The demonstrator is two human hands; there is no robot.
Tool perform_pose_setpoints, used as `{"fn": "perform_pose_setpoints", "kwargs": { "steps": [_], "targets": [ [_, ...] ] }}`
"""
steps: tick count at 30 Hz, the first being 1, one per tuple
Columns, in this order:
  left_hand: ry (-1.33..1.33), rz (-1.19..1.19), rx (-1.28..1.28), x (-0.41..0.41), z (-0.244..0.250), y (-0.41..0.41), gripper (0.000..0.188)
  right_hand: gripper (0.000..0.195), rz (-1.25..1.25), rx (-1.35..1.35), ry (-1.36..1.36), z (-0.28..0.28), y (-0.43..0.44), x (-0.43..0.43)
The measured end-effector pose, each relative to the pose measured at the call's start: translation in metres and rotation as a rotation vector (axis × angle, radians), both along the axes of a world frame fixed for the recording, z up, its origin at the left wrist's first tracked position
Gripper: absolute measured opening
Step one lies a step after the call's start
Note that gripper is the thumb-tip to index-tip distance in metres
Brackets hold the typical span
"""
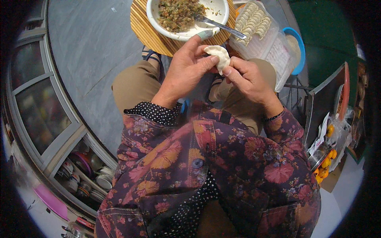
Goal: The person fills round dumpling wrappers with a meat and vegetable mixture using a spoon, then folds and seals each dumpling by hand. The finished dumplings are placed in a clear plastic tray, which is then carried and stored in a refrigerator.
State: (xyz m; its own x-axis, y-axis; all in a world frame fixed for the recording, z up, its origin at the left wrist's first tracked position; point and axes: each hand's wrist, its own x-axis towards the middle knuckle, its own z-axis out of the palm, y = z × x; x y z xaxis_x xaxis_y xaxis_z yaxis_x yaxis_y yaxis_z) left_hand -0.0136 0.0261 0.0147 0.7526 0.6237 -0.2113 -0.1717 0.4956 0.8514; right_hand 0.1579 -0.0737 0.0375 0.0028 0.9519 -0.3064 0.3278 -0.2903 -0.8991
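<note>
A folded, half-moon dumpling (219, 58) is held above my lap between both hands. My left hand (190, 65) has its thumb on the near face of the dumpling, and its index finger, wrapped in something green at the tip, reaches toward the bowl's rim. My right hand (245, 76) pinches the lower right edge of the dumpling between thumb and index finger. Just beyond the hands stands a white bowl (186, 38) of chopped filling (175, 16), with a metal spoon (227, 29) leaning over its right rim.
The bowl rests on a round slatted wooden top (141, 22). To its right, a clear plastic tray (253, 47) holds rows of shaped dumplings (253, 20). A blue-rimmed container (300, 50) stands past it. A glass-door cabinet (44, 110) lines the left; orange fruit (326, 163) lies lower right.
</note>
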Motion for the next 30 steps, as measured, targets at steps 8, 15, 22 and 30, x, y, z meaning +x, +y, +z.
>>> {"fn": "perform_pose_setpoints", "kwargs": {
  "steps": [8, 15, 22, 30],
  "targets": [
    [0.008, 0.004, -0.025, 0.0, -0.001, -0.001, 0.043, 0.025, -0.004, 0.045, 0.025, 0.001, 0.002, 0.002],
    [-0.013, 0.095, -0.074, 0.002, 0.001, -0.001, 0.04, 0.029, -0.037, -0.019, 0.043, -0.003, -0.004, -0.002],
    [-0.003, 0.075, -0.055, 0.004, 0.0, -0.002, 0.037, 0.027, -0.062, 0.089, 0.031, -0.014, -0.004, -0.002],
    [-0.018, 0.121, -0.02, 0.005, -0.005, -0.003, 0.034, 0.024, -0.166, -0.047, 0.119, -0.006, -0.002, 0.001]
  ]
}}
